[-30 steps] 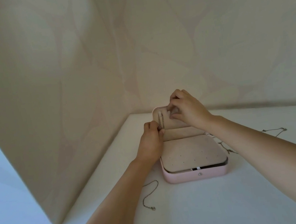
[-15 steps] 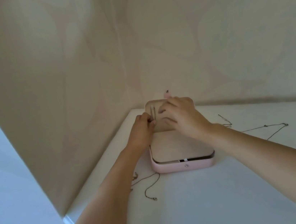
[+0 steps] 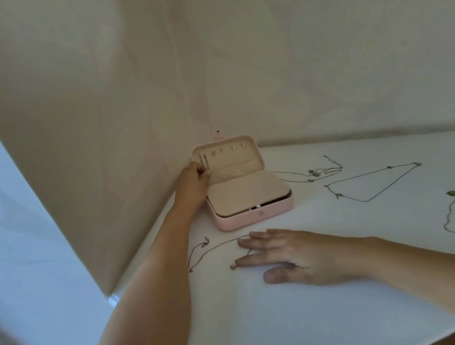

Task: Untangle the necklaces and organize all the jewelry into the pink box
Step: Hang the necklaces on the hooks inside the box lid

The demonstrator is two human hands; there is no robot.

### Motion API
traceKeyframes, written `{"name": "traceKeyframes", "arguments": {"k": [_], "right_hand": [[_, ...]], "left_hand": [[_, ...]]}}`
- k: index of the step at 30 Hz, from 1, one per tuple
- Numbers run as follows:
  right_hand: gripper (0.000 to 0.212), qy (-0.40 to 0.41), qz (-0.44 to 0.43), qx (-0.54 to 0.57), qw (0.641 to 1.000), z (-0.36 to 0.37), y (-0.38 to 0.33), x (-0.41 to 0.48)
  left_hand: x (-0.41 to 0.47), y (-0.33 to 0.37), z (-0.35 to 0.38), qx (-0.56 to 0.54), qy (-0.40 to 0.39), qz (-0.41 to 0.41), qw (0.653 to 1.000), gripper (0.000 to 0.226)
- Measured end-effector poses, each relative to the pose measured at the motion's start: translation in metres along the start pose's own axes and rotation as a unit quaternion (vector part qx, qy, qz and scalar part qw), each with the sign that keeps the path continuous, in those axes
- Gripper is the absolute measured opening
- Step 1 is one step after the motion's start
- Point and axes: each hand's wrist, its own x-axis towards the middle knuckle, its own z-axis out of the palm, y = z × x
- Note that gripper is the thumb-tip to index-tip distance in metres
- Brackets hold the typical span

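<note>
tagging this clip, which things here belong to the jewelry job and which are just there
Job: pink box, hung chain in its lid, held by the left hand, near necklace under the right hand, tangled necklaces, triangle chain, right-edge chain.
Just there: white table, patterned wall.

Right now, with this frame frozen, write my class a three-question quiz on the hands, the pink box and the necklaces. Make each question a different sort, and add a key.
1. True or false: the pink box stands open.
2. Which describes the right hand? A: curled in a fist. B: flat on the table, fingers on the front necklace. C: raised in the air.
3. Fill in: the left hand pinches the hanging chain in the box's ____.
Key: 1 true; 2 B; 3 lid.
</note>
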Motion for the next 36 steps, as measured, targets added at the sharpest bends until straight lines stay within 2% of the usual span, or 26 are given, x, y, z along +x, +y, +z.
{"name": "traceKeyframes", "arguments": {"k": [7, 12, 16, 17, 19, 21, 22, 24, 26, 29, 33, 34, 36], "right_hand": [[0.041, 0.038, 0.02, 0.042, 0.998, 0.001, 0.015, -0.044], [0.038, 0.065, 0.055, 0.128, 0.988, -0.003, 0.024, -0.06], [0.038, 0.081, 0.09, 0.236, 0.964, -0.009, 0.026, -0.066], [0.037, 0.11, 0.102, 0.247, 0.957, -0.012, 0.029, -0.067], [0.03, 0.22, 0.129, 0.244, 0.935, -0.02, 0.042, -0.065], [0.026, 0.312, 0.201, 0.195, 0.908, -0.031, 0.065, -0.064], [0.024, 0.322, 0.256, 0.155, 0.898, -0.037, 0.077, -0.063], [0.024, 0.291, 0.359, 0.092, 0.882, -0.045, 0.098, -0.062], [0.026, 0.245, 0.407, 0.086, 0.876, -0.049, 0.108, -0.06], [0.021, 0.199, 0.417, 0.095, 0.882, -0.05, 0.111, -0.056], [0.027, 0.14, 0.423, 0.075, 0.892, -0.055, 0.111, -0.051], [0.023, 0.139, 0.41, 0.102, 0.896, -0.059, 0.109, -0.051], [0.017, 0.159, 0.368, 0.239, 0.884, -0.072, 0.103, -0.05]], "left_hand": [[-0.005, 0.004, 0.008, -0.005, 0.0, 0.004, 1.0, 0.013], [-0.005, 0.001, 0.012, 0.006, -0.026, -0.026, 0.999, 0.019], [-0.004, 0.0, 0.013, 0.016, -0.035, -0.046, 0.998, 0.02], [-0.004, 0.0, 0.014, 0.014, -0.034, -0.044, 0.998, 0.02], [-0.006, 0.002, 0.015, 0.006, -0.023, -0.03, 0.999, 0.022], [-0.009, 0.006, 0.016, 0.002, -0.011, -0.015, 1.0, 0.022], [-0.01, 0.008, 0.017, 0.004, -0.005, -0.005, 1.0, 0.02], [-0.011, 0.013, 0.02, 0.007, 0.003, 0.017, 1.0, 0.018], [-0.011, 0.016, 0.022, 0.004, 0.006, 0.029, 1.0, 0.017], [-0.01, 0.017, 0.024, 0.001, 0.004, 0.045, 0.999, 0.017], [-0.011, 0.021, 0.024, -0.002, 0.002, 0.062, 0.998, 0.015], [-0.011, 0.022, 0.024, -0.001, 0.002, 0.065, 0.998, 0.015], [-0.012, 0.023, 0.024, -0.003, 0.002, 0.069, 0.998, 0.015]]}}
